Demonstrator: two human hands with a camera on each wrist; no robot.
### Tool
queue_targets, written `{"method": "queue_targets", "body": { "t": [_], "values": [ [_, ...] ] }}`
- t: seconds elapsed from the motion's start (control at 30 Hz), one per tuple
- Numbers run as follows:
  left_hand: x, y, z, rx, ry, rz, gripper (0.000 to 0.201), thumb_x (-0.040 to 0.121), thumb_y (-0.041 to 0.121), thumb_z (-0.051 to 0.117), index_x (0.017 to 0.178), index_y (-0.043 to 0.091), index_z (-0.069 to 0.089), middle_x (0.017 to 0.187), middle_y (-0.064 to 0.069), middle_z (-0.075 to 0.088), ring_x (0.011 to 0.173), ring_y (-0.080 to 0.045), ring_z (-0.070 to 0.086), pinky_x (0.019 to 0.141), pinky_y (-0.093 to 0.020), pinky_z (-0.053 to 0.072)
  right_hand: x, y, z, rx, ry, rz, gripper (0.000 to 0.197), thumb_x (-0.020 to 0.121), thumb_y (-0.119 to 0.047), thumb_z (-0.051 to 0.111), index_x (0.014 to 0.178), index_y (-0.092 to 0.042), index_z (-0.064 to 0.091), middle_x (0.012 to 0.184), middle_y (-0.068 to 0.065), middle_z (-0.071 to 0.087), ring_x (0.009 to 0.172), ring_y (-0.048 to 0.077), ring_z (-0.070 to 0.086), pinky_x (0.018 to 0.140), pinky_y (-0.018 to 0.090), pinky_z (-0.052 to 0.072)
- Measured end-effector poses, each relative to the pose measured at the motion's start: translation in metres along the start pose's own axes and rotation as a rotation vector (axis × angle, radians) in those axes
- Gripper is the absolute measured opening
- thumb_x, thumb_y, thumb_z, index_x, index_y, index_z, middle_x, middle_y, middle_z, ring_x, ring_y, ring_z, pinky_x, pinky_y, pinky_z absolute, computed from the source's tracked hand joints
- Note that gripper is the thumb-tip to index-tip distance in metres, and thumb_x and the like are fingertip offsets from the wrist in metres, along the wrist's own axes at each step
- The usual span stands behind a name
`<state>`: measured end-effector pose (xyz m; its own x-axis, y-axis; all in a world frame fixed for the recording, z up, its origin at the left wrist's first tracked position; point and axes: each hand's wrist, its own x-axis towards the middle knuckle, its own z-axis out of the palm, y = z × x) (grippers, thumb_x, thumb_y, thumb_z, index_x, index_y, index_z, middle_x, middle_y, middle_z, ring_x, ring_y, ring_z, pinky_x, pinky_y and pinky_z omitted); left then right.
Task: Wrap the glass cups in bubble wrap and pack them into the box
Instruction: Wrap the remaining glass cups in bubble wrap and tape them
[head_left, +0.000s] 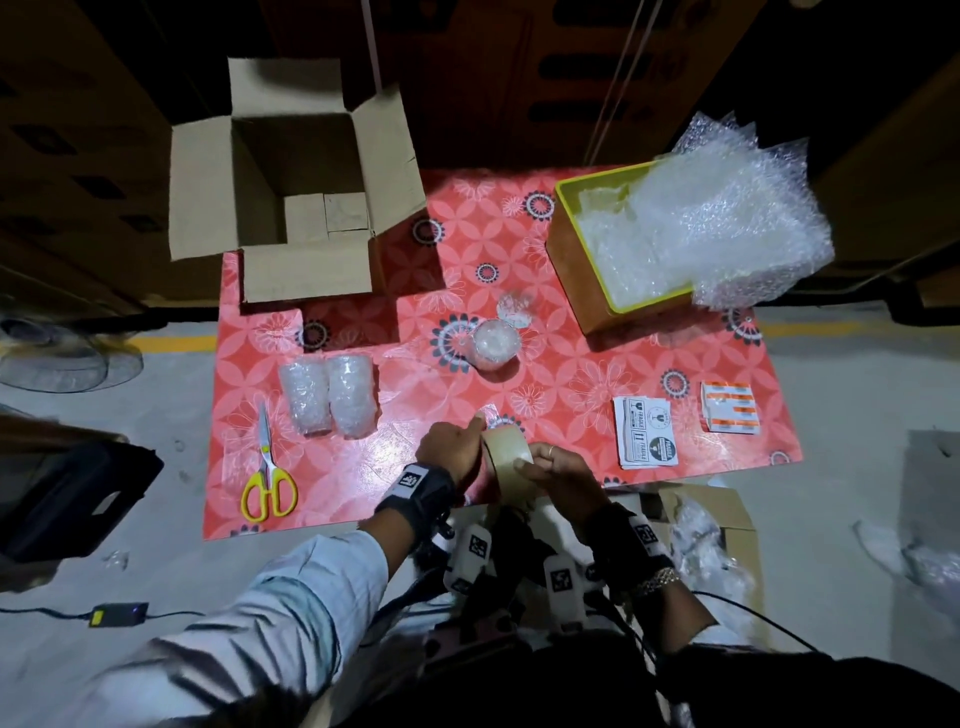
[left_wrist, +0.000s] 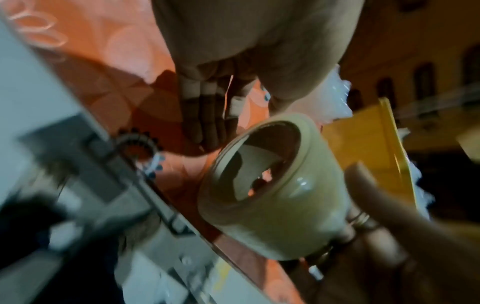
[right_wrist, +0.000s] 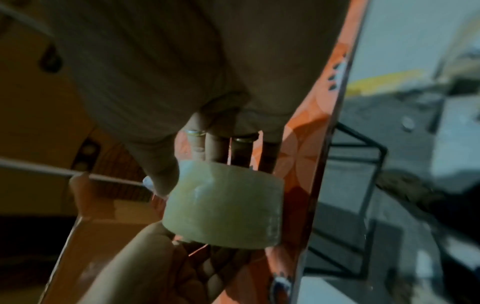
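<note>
Both hands hold a tan tape roll (head_left: 506, 457) over the near edge of the red floral table (head_left: 571, 374). My right hand (head_left: 563, 478) grips the roll (right_wrist: 223, 203) with thumb in front and fingers behind. My left hand (head_left: 449, 452) cups its other side, thumb raised along the top, fingers (left_wrist: 205, 117) near the rim of the roll (left_wrist: 280, 216). Two bubble-wrapped cups (head_left: 327, 397) lie side by side at the left. A third cup (head_left: 493, 343) with wrap around it sits mid-table. The open cardboard box (head_left: 291, 197) stands at the far left.
A yellow-green tray (head_left: 571, 249) holding bubble wrap sheets (head_left: 727, 218) sits at the far right. Yellow-handled scissors (head_left: 267, 467) lie near the left front. Fragile stickers (head_left: 647, 439) and orange labels (head_left: 730, 408) lie at the right. Another carton (head_left: 701, 525) with wrap scraps is below the table edge.
</note>
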<state>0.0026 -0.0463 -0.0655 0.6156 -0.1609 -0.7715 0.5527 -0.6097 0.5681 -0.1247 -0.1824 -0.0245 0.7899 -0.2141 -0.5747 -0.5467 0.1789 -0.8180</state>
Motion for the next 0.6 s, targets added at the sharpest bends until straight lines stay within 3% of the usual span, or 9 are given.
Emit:
{"method": "queue_targets", "body": {
  "t": [0.07,0.13,0.2,0.3,0.4,0.47,0.53,0.6],
  "values": [
    [0.006,0.004,0.003,0.050,0.053,0.033,0.062,0.095,0.060,0.060,0.058,0.010,0.060,0.058,-0.005,0.061,0.059,-0.026,0.059,0.058,-0.029,0.039,0.001,-0.003,0.002,0.129,0.018,0.031,0.010,0.101,-0.006,0.058,0.103,0.000,0.065,0.075,0.001,0.072,0.069,0.016,0.066,0.062,0.023,0.053],
    [0.015,0.004,0.007,-0.097,-0.010,-0.034,0.059,0.089,0.055,0.071,0.071,-0.001,0.073,0.067,-0.012,0.072,0.060,-0.026,0.063,0.060,-0.029,0.045,0.004,-0.006,0.000,0.151,0.034,0.058,0.013,0.101,-0.009,0.057,0.110,-0.002,0.066,0.079,0.002,0.074,0.069,0.016,0.067,0.060,0.024,0.054],
    [0.017,0.006,0.006,-0.271,-0.083,-0.098,0.048,0.085,0.039,0.080,0.084,-0.008,0.075,0.073,-0.018,0.072,0.058,-0.025,0.062,0.056,-0.029,0.046,0.007,-0.010,-0.003,0.169,0.023,0.072,0.017,0.101,-0.009,0.057,0.114,-0.002,0.066,0.086,0.004,0.075,0.072,0.016,0.070,0.061,0.026,0.056],
    [0.016,0.015,0.006,-0.386,-0.145,-0.147,0.027,0.083,0.013,0.081,0.094,-0.010,0.074,0.077,-0.018,0.069,0.058,-0.024,0.064,0.047,-0.024,0.044,0.010,-0.011,-0.010,0.215,-0.017,0.061,0.024,0.100,-0.009,0.059,0.121,0.001,0.064,0.095,0.013,0.075,0.080,0.023,0.070,0.067,0.031,0.059],
    [0.018,0.013,0.007,-0.421,-0.268,-0.224,0.027,0.086,0.019,0.077,0.104,0.000,0.069,0.059,-0.006,0.055,0.042,-0.016,0.046,0.039,-0.022,0.032,0.010,-0.007,-0.015,0.223,-0.037,0.036,0.037,0.090,-0.019,0.065,0.122,0.001,0.064,0.098,0.015,0.075,0.083,0.024,0.070,0.071,0.031,0.058],
    [0.018,0.012,0.008,-0.457,-0.275,-0.242,0.022,0.089,0.018,0.076,0.096,0.000,0.066,0.050,-0.001,0.044,0.037,-0.013,0.035,0.035,-0.021,0.028,0.010,-0.006,-0.017,0.211,-0.040,0.027,0.041,0.087,-0.022,0.064,0.121,-0.001,0.065,0.101,0.015,0.076,0.086,0.024,0.071,0.074,0.031,0.058],
    [0.015,0.014,0.012,-0.473,-0.195,-0.228,0.017,0.086,0.007,0.078,0.085,-0.006,0.068,0.056,-0.010,0.057,0.046,-0.019,0.052,0.041,-0.023,0.040,0.011,-0.003,-0.020,0.188,-0.041,0.020,0.040,0.085,-0.023,0.066,0.119,-0.003,0.067,0.103,0.015,0.076,0.087,0.024,0.071,0.075,0.031,0.058],
    [0.014,0.016,0.013,-0.524,-0.128,-0.212,0.020,0.078,-0.003,0.082,0.088,-0.015,0.070,0.081,-0.023,0.071,0.072,-0.029,0.067,0.055,-0.032,0.057,0.012,0.000,-0.022,0.160,-0.034,0.015,0.037,0.081,-0.021,0.071,0.114,-0.004,0.069,0.101,0.014,0.076,0.085,0.024,0.071,0.074,0.032,0.058]
  ]
}}
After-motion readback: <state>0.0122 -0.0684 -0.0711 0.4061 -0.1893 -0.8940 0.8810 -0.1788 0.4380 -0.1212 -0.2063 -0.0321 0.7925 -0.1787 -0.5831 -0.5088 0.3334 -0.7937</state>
